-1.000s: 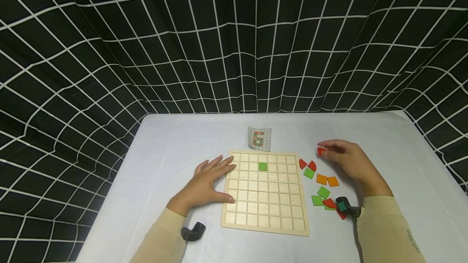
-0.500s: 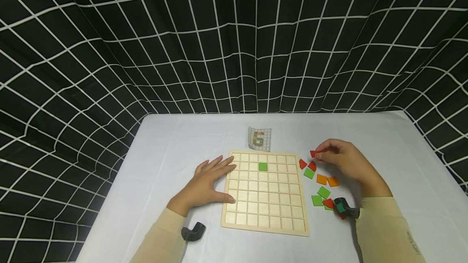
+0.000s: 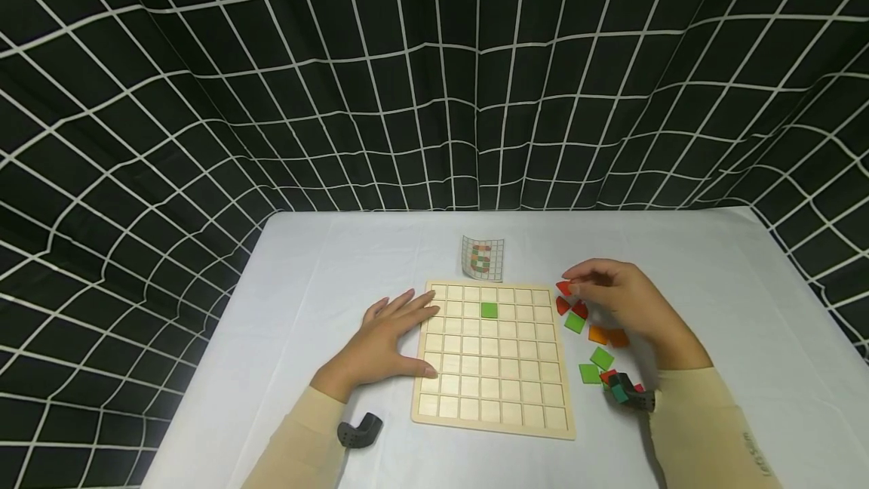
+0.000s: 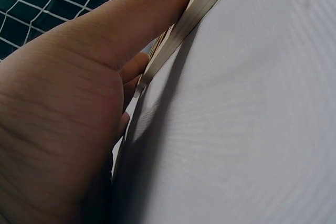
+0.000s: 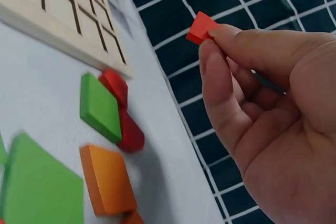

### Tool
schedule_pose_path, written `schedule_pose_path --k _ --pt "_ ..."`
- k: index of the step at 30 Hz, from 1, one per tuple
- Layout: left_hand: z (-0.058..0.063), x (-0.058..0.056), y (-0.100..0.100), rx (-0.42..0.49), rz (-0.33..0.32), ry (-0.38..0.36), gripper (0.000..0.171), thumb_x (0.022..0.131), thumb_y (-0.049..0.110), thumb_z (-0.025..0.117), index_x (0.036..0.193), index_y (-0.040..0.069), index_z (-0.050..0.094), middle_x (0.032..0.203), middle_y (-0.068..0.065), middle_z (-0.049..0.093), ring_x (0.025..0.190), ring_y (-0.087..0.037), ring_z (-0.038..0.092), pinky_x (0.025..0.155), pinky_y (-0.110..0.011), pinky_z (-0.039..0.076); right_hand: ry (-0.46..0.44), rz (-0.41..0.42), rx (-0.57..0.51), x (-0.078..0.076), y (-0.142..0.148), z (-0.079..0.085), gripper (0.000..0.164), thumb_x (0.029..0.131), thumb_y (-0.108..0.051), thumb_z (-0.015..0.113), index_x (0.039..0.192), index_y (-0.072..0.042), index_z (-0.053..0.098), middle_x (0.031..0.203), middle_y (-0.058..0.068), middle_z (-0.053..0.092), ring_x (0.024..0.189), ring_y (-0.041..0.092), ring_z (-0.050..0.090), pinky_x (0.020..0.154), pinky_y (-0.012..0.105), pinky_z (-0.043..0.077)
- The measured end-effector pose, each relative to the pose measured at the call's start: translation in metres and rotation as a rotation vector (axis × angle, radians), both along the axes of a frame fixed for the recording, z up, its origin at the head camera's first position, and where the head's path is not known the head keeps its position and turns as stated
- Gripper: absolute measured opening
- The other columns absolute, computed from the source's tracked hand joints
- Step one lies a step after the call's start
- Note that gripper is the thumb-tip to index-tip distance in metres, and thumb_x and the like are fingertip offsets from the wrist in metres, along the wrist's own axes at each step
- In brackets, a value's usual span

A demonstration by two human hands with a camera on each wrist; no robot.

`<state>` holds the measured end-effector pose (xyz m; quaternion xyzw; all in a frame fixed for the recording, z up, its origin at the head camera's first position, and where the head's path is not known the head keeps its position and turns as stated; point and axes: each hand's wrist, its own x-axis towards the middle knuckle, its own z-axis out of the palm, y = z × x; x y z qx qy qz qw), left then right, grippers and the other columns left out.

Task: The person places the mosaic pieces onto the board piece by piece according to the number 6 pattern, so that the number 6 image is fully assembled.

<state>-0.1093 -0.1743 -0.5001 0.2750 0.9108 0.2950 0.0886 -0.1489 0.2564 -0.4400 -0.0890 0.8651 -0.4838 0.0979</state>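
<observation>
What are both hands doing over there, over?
Left hand: resting on pale wooden grid board. Right hand: pinching small flat red piece, off board. Possibly in the way: two loose flat red pieces beside board.

A person wears long beige sleeves, the left sleeve plain, the right sleeve marked with small dark lettering too fine to read surely; at the cuffs are a bent black left wrist camera and a matching right wrist camera with a teal patch
</observation>
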Motion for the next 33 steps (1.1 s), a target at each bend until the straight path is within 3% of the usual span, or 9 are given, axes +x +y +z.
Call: schedule_pose_path --k 6,9,16,25,33 --pt "-0.002 0.000 0.000 -0.005 0.002 0.003 0.105 0.079 0.064 0.090 0.166 0.021 0.049 0.177 0.008 0.028 0.164 -0.025 0.016 0.128 -0.059 0.004 -0.038 0.019 -0.034 0.000 -0.016 0.000 0.018 0.104 -0.007 0.073 0.120 0.000 0.076 0.104 0.013 0.079 0.092 0.035 0.074 0.081 0.038 0.063" --pt "-0.003 -0.001 0.000 -0.007 0.001 0.006 0.105 0.079 0.065 0.090 0.166 0.021 0.049 0.177 0.008 0.028 0.165 -0.025 0.015 0.128 -0.059 0.004 -0.068 0.028 -0.059 0.002 -0.024 0.000 0.013 0.105 -0.006 0.072 0.116 0.001 0.074 0.103 0.013 0.079 0.092 0.035 0.073 0.080 0.037 0.063" --pt "-0.003 -0.001 -0.001 -0.009 0.002 0.006 0.106 0.079 0.068 0.089 0.166 0.022 0.049 0.177 0.009 0.027 0.165 -0.025 0.016 0.128 -0.059 0.004 -0.080 0.031 -0.061 0.004 -0.039 -0.003 0.022 0.104 -0.010 0.075 0.125 -0.002 0.077 0.108 0.009 0.077 0.098 0.031 0.070 0.084 0.036 0.060" --pt "0.000 0.000 0.000 -0.005 -0.001 -0.003 0.107 0.080 0.067 0.089 0.167 0.021 0.048 0.177 0.008 0.027 0.165 -0.025 0.015 0.128 -0.059 0.004 -0.036 0.037 -0.013 0.005 -0.056 -0.012 0.009 0.101 -0.013 0.079 0.108 -0.008 0.076 0.101 0.005 0.074 0.092 0.027 0.062 0.077 0.033 0.054" --pt "-0.002 -0.001 0.000 -0.012 0.000 0.001 0.106 0.080 0.069 0.088 0.167 0.022 0.048 0.177 0.009 0.027 0.165 -0.024 0.015 0.128 -0.059 0.004 0.013 0.021 -0.030 0.006 -0.067 -0.020 0.023 0.104 -0.017 0.077 0.125 -0.007 0.077 0.105 0.005 0.073 0.095 0.025 0.065 0.083 0.035 0.055"
